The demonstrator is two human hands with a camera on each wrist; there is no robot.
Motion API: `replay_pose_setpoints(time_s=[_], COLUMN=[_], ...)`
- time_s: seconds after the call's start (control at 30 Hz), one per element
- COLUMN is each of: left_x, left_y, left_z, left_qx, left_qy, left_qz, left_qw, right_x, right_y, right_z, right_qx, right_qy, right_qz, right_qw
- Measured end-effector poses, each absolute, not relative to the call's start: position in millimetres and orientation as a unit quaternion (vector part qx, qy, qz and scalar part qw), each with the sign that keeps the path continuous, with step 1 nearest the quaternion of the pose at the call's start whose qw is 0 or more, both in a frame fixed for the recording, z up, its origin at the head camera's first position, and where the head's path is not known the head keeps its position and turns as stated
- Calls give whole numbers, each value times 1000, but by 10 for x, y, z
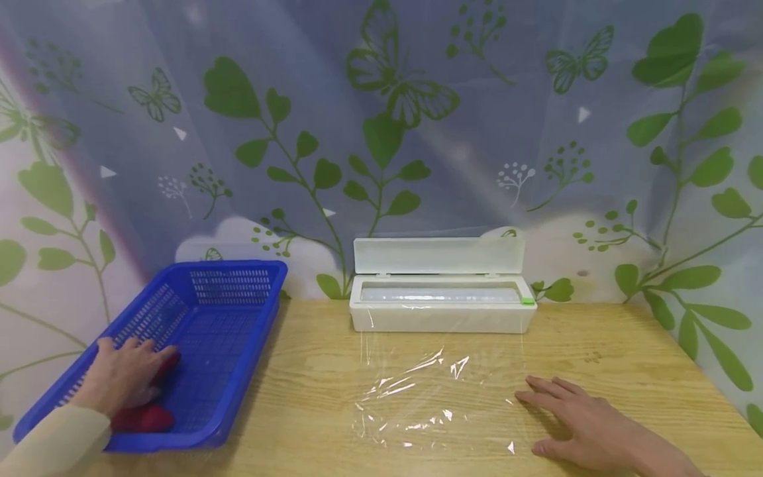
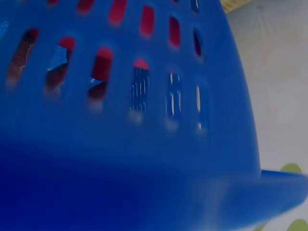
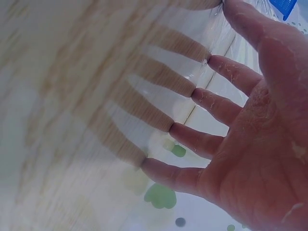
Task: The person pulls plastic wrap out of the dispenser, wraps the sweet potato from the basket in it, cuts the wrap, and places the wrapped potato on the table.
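My left hand (image 1: 122, 371) is inside the blue plastic basket (image 1: 235, 391), over dark red, rounded things (image 1: 143, 419). Whether its fingers grip one is hidden. In the left wrist view, the slotted basket wall (image 2: 144, 144) fills most of the picture, with red showing through the slots. A sheet of clear cling film (image 1: 417, 411) lies on the table, drawn from a white dispenser box (image 1: 441, 319) with its lid raised. My right hand (image 1: 596, 424) has its fingers spread, fingertips touching the tabletop at the film's right edge; the right wrist view shows its palm (image 3: 260, 159).
The wooden table (image 1: 644, 351) backs onto a curtain (image 1: 465, 185) printed with leaves and butterflies. A small green piece (image 1: 527, 301) sits at the dispenser's right end. The basket's raised rim stands along the table's left side.
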State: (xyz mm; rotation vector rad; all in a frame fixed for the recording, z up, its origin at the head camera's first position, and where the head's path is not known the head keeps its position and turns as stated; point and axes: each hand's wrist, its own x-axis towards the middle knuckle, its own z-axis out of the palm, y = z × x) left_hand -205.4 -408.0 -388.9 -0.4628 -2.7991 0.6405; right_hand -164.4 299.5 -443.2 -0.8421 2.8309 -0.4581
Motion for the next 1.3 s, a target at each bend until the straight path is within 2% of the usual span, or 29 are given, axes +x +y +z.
replay_pose_setpoints(time_s=[0.47,0.63,0.87,1.3], left_x=[-2072,-2071,-2060,-2075], left_y=[-4004,-3976,-3904,-3796], left_z=[-3948,-3951,-3918,-3615], left_qx=[-148,-151,-170,-163], left_qy=[-980,-978,-968,-976], left_qz=[117,126,142,99], left_qw=[62,70,117,102], right_x=[-1647,-1648,-1643,-1640], right_y=[2989,2988,2992,2990], right_z=[-4434,-4438,-4450,-4439], right_qx=[-280,-280,-278,-284], right_qy=[945,945,946,943], right_qz=[-154,-153,-151,-155], right_qw=[74,73,74,71])
